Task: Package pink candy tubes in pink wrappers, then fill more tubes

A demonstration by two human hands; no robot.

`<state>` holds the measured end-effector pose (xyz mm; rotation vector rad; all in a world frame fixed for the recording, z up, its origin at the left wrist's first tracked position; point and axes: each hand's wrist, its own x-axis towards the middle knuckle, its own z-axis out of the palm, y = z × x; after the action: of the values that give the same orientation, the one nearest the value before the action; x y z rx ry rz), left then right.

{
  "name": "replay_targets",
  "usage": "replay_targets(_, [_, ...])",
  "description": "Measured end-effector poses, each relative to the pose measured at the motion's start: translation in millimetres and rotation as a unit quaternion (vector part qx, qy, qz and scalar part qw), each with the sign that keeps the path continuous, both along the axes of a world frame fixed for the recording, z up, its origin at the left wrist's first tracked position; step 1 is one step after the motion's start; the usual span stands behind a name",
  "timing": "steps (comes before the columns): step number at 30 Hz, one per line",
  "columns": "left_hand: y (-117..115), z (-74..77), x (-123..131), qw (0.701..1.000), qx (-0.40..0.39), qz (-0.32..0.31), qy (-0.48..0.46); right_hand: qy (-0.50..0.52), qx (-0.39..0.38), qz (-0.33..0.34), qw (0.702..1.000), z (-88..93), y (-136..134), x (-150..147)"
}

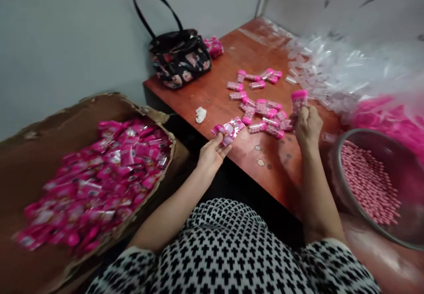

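Observation:
My left hand [211,156] pinches a pink printed wrapper [232,128] at the table's near edge. Raised above the table, my right hand [308,125] grips a clear tube of pink beads [299,102] with a bright pink cap, held upright. Several similar capped tubes [261,108] lie scattered on the table between my hands. Farther left, a torn-edged cardboard box [172,141] holds a heap of pink wrapped packets [122,161]. Whether the wrapper in my left hand contains anything is hard to make out.
On the right, a grey bowl [339,152] contains small pink beads [369,183]. Behind it lie pink caps [391,119] in plastic and a pile of clear empty tubes [314,64]. A floral handbag [182,62] stands on the reddish table [212,86] by the wall, near a white scrap [200,114].

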<state>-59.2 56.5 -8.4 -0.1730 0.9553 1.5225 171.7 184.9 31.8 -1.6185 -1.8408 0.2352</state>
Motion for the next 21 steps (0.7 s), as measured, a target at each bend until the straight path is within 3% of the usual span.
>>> replay_targets(3, [0.5, -0.3, 2.2, 1.0, -0.005, 0.012, -0.023, 0.231, -0.159, 0.127, 0.952, -3.9, -78.1, -32.9])
replay_targets(5, [0.5, 1.4, 5.5, 0.999, -0.004, 0.016, -0.029, 0.277, -0.227, 0.16, 0.92, -14.2, -121.0, -55.2])
replay_targets(7, [0.4, 3.7, 9.0, 0.999, 0.006, 0.019, -0.036, 0.272, -0.234, 0.166, 0.919, -26.6, -146.7, -71.7])
replay_targets(12, [0.3, 6.1, 15.7, 0.997, 0.038, 0.023, -0.06, 0.259, -0.201, 0.157, 0.932, -45.8, -155.6, -83.4])
replay_targets(21, [-3.1, 6.8, 25.0, 0.996, 0.086, -0.024, 0.007, 0.326, -0.23, 0.159, 0.903, -54.4, -153.3, -86.4])
